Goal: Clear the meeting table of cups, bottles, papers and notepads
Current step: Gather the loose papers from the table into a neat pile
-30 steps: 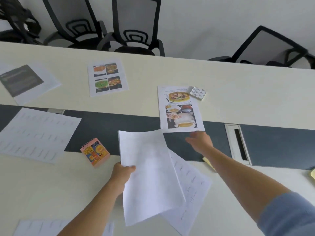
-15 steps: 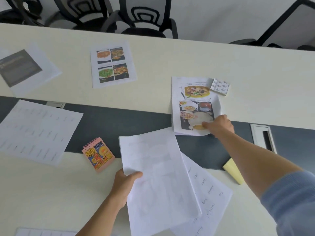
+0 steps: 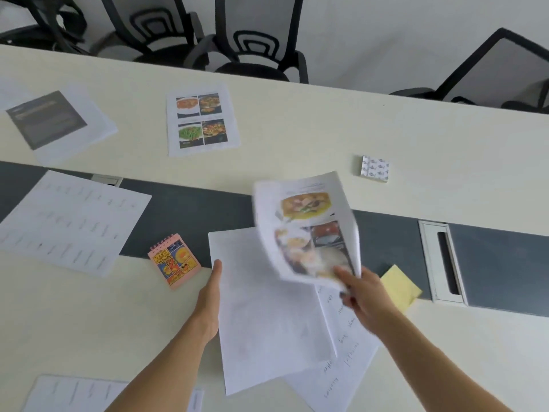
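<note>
Lifted off the table, food-photo sheet (image 3: 309,230) pinched above right hand (image 3: 361,292)

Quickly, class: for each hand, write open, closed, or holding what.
Left hand: holds the white sheets by their left edge.
Right hand: pinches the food-photo sheet by its lower corner.

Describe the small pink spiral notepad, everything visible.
The notepad is small and closed: a pink cover printed with yellow, orange and blue cartoons, a wire spiral along its far edge. It lies flat, askew, across the border of the dark strip and the cream table top, left of the left hand, not touching it.
</note>
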`<state>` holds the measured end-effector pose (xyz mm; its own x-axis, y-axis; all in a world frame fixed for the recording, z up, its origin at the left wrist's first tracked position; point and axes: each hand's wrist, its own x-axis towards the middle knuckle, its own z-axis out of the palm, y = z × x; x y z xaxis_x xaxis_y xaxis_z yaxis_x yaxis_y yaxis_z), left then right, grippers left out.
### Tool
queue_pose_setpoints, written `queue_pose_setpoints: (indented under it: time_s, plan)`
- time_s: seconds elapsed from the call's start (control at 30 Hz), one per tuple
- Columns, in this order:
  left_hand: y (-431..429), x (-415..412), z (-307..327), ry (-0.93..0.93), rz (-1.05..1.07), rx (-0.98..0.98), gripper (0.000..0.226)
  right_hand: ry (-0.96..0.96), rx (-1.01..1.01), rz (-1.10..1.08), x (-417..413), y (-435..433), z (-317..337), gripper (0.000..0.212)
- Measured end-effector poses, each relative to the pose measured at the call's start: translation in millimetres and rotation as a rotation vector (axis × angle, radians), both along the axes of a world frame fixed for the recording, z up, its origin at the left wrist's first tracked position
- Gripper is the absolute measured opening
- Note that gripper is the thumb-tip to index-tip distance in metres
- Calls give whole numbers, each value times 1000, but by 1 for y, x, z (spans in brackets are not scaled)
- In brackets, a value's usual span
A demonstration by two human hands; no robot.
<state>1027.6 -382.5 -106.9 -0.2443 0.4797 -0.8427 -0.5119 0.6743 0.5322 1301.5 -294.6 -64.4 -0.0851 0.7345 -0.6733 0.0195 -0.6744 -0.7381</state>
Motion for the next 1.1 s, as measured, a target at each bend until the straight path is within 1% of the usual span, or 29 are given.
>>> queue_pose_setpoints:
  time_s: [0.07, 0.1, 0.13, 0.2, 0.23, 0.3, 0.33, 0.37, 0.43, 0.47, 0.5, 0.53, 0.57, 0.6, 0.67, 0.7, 0.77, 0.87, 0.97, 1.03, 1.1]
  plan:
    - [-1, -4, -6, 30, 22, 3, 99, -81, 32, 140, -4, -36, -6, 17]
    - [-2, -6, -10, 28, 10, 3, 105, -110, 34, 202, -8, -53, -7, 19]
    - [-3, -6, -12, 10, -8, 15, 106, -138, 28, 248, -11, -67, -7, 18]
    - [-2, -5, -10, -27, -31, 30, 95, -195, 7, 311, -16, -87, -9, 17]
    - [-1, -3, -5, -20, -41, 25, 84, -225, -9, 343, -17, -93, -11, 18]
    - [-1, 2, -1, 71, -44, -11, 55, -305, -34, 428, -18, -97, -16, 22]
    - [-1, 4, -3, 130, -41, -33, 43, -371, -34, 499, -18, -96, -19, 27]
    - [-2, 5, -5, 169, -42, -44, 35, -475, -21, 595, -17, -94, -21, 34]
    - [-2, 7, -6, 200, -57, -47, 29, -786, 71, 729, -10, -84, -21, 50]
    - [-3, 6, -7, 202, -62, -46, 27, -925, 151, 716, -6, -75, -19, 50]
    - [-2, 6, -8, 199, -61, -45, 25, -986, 235, 657, -2, -63, -16, 43]
    - [-1, 6, -9, 195, -55, -44, 24, -991, 313, 581, 2, -50, -13, 37]
    - [-1, 5, -12, 195, -50, -45, 23, -989, 368, 556, 4, -38, -13, 37]
    - [-1, 5, -14, 196, -50, -45, 23, -1017, 379, 603, 5, -28, -14, 45]
    - [-1, 5, -17, 193, -47, -38, 22, -1148, 328, 772, 4, -18, -20, 69]
    - [-1, 5, -18, 194, -45, -34, 21, -1199, 315, 833, 1, -18, -23, 76]
    - [-1, 5, -19, 205, -47, -37, 19, -1230, 309, 880, -5, -25, -27, 78]
    - [0, 3, -22, 220, -55, -34, 26, -1223, 314, 881, -3, -37, -29, 71]
    - [-2, 4, -23, 228, -64, -26, 29, -1203, 274, 872, 3, -49, -29, 71]
    - [-3, 5, -23, 238, -63, -14, 29, -1164, 223, 817, 3, -58, -30, 59]
    - [-4, 5, -23, 243, -57, -6, 29, -1118, 198, 742, 1, -68, -31, 36]
